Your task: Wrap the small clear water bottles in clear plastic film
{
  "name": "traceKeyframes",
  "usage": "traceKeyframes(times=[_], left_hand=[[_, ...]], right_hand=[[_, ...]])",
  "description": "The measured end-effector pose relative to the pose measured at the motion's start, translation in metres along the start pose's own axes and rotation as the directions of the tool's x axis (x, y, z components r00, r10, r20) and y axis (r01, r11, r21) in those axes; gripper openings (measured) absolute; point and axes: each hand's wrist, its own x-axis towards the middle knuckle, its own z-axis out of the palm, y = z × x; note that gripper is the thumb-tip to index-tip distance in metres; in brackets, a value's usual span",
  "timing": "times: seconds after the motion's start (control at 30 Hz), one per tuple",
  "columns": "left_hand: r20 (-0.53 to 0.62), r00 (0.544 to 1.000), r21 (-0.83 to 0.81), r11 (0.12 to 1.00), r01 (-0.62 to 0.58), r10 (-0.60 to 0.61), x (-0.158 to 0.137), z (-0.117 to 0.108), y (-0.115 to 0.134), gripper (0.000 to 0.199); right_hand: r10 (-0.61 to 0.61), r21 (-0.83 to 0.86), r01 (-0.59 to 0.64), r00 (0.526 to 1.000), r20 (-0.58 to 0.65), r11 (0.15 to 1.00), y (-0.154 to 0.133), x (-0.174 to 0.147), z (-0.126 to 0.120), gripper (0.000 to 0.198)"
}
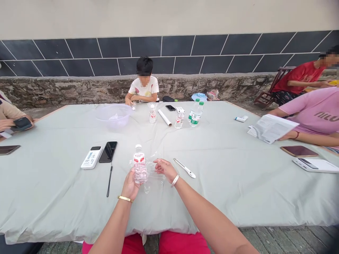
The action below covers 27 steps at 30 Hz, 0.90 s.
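A small clear water bottle [140, 168] with a white cap and a red-and-white label stands nearly upright in my left hand [130, 185], whose fingers wrap its lower side. Thin clear plastic film [151, 172] spreads from the bottle toward the right. My right hand [166, 168] is closed at the film's edge, fingers curled and thumb against them; the exact grip is hard to see. A white utility knife [184, 168] lies on the table just right of that hand.
On the cloth-covered table [219, 190] lie a white power bank [91, 157] and a black phone [108, 152] with a strap. Farther back are a translucent basin [113, 118], a white roll [164, 118] and several bottles [196, 114]. Other people sit around the table.
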Motion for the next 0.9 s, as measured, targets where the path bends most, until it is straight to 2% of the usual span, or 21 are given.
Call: traceKeyframes(times=[0.1,0.17,0.27,0.33,0.4,0.47,0.6,0.7,0.83,0.9], left_hand=[[-0.015,0.999,0.191,0.981,-0.035,0.039,0.002,0.004,-0.020,0.057],[-0.013,0.995,0.380,0.922,-0.082,0.094,0.003,0.002,-0.032,0.064],[0.060,0.985,0.656,0.738,-0.160,0.160,0.003,-0.001,-0.039,0.067],[0.058,0.988,0.729,0.670,-0.138,0.140,0.004,-0.002,-0.037,0.066],[-0.038,0.994,0.707,0.706,-0.047,0.104,0.007,-0.001,-0.032,0.063],[-0.181,0.982,0.632,0.772,0.070,0.060,0.013,0.002,-0.025,0.059],[-0.375,0.927,0.462,0.863,0.204,-0.019,0.029,0.008,-0.015,0.051],[-0.448,0.894,0.376,0.905,0.200,-0.011,0.042,0.012,-0.016,0.040],[-0.504,0.861,0.331,0.935,0.125,0.063,0.057,0.012,-0.025,0.014],[-0.529,0.843,0.311,0.947,0.083,0.099,0.060,0.009,-0.030,0.011]], right_hand=[[0.064,0.057,-0.073,0.987,0.149,0.996,-0.001,-0.004,0.011,0.042],[0.082,0.038,-0.091,0.978,0.193,0.995,0.002,-0.006,0.015,0.050],[0.041,0.057,-0.051,0.987,0.155,0.997,0.013,-0.003,0.017,0.056],[0.012,0.080,-0.018,0.997,0.075,0.997,0.023,-0.001,0.017,0.053],[0.009,0.054,-0.009,1.000,0.008,0.999,0.031,0.002,0.016,0.051],[-0.001,-0.027,0.000,1.000,-0.021,1.000,0.035,0.003,0.017,0.049],[-0.032,-0.273,0.037,0.999,0.023,0.961,0.032,-0.001,0.024,0.050],[-0.035,-0.407,0.043,0.999,0.025,0.912,0.028,-0.004,0.028,0.055],[0.013,-0.509,-0.066,0.994,-0.107,0.859,0.026,-0.004,0.023,0.063],[0.020,-0.537,-0.102,0.988,-0.155,0.838,0.025,-0.004,0.016,0.063]])
